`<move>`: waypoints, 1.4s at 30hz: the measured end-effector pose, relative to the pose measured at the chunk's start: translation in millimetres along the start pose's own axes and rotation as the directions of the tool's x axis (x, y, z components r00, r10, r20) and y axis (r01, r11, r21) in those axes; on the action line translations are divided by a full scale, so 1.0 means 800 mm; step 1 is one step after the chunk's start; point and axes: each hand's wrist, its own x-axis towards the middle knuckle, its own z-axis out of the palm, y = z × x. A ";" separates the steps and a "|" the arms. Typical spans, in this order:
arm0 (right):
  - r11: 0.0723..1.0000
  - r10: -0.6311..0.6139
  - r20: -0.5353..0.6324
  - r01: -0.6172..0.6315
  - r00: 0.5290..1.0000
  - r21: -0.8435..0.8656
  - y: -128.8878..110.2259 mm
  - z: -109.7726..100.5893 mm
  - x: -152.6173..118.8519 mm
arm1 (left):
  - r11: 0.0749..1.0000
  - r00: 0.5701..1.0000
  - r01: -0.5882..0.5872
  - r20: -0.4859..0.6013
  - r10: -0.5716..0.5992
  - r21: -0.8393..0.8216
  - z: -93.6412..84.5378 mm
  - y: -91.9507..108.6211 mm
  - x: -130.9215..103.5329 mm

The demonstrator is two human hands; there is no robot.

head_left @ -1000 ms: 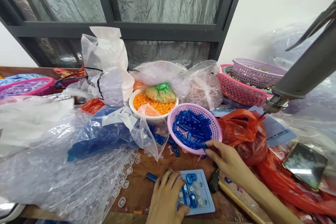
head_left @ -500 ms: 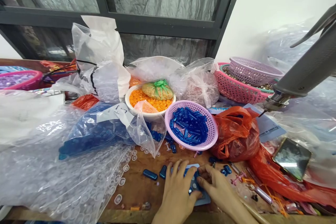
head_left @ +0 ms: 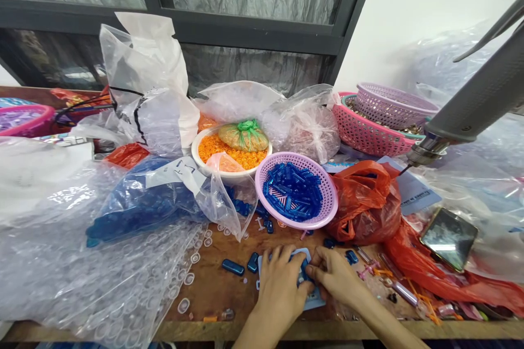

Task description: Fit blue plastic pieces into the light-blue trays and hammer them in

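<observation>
My left hand (head_left: 282, 286) lies over a light blue card (head_left: 314, 300) near the table's front edge, its fingers apart and pressing on the card. My right hand (head_left: 333, 278) is at the card's right side, thumb and fingertips pinched together over a dark blue piece; what they grip is too small to make out. Much of the card is hidden under both hands. Left of them lie a long blue piece (head_left: 233, 267) and a shorter blue piece (head_left: 252, 263). Beyond the hands stands a lilac basket (head_left: 329, 196) with many blue pieces.
A grey power screwdriver (head_left: 470, 103) hangs at the right, above a phone (head_left: 449, 238) and a red plastic bag (head_left: 368, 207). A white bowl (head_left: 196, 155) of orange rings stands behind. Clear bags of rings (head_left: 102, 278) cover the left.
The view has shifted slightly. My left fingers have moved a little on the card, and more of its upper and left edges shows. My right hand remains pinched at its right side.
</observation>
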 end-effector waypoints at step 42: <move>0.839 -0.427 -0.062 0.370 0.902 -0.400 0.047 0.018 -0.043 | 0.997 1.000 0.019 -0.001 -0.019 0.070 0.007 0.002 0.011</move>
